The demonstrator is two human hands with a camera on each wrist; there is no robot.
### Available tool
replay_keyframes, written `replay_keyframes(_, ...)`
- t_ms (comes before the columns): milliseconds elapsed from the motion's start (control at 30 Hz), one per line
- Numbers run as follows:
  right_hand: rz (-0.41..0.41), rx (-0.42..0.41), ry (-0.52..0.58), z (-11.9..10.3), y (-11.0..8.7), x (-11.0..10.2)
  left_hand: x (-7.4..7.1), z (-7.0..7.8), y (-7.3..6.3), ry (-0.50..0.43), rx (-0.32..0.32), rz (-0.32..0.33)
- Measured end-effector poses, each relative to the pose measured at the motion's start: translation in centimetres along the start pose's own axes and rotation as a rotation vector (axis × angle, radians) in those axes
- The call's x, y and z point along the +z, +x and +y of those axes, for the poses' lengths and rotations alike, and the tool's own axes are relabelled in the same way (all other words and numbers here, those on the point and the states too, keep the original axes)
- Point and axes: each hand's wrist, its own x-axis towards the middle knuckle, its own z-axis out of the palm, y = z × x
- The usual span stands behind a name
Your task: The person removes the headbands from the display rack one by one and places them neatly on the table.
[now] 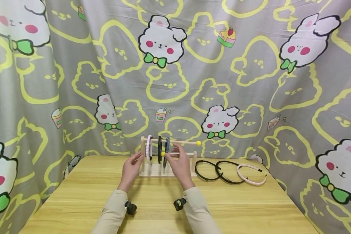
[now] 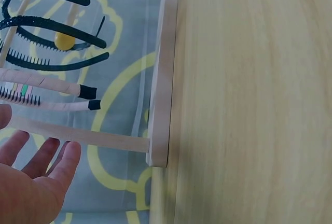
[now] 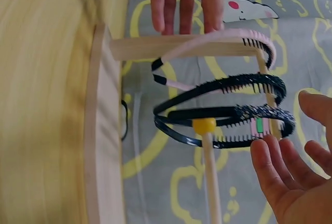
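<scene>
A wooden headband rack [image 1: 182, 174] stands on the table, with two rods that end in yellow balls. On its upper rod hang a pale pink headband [image 1: 147, 150], a black headband [image 1: 159, 152] and a dark glittery headband [image 1: 167, 143], all with comb teeth inside. My left hand [image 1: 131, 169] is at the rack's left upright post [image 2: 111, 140], fingertips right at the wood. Near the glittery headband, my right hand [image 1: 179, 165] has its fingers and thumb spread apart. Its fingertips [image 3: 259, 149] are right at the headband's toothed lower edge.
To the right of the rack, two black headbands [image 1: 206, 179] and a pale pink headband [image 1: 249, 182] lie overlapping in a row on the wooden table [image 1: 152, 204]. A grey patterned curtain [image 1: 190, 74] hangs close behind the table and along both sides.
</scene>
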Motion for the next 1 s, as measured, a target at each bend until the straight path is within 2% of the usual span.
replay_keyframes(233, 0.005, 0.003, -0.005, 0.3, 0.0, 1.4, -0.1, -0.1, 0.0, 0.006, -0.003, -0.003)
replay_keyframes(433, 0.031, -0.015, -0.036, 0.2, 0.0, 1.8, -0.1, -0.1, 0.1, 0.006, 0.003, 0.005)
replay_keyframes(633, 0.035, -0.024, -0.072, 0.1, 0.1, 1.5, 0.0, 0.0, 0.0, 0.007, 0.006, 0.005)
replay_keyframes(1000, 0.060, -0.041, -0.012, 0.3, -0.2, 0.0, 0.0, 0.0, 0.0, 0.015, -0.008, 0.000)
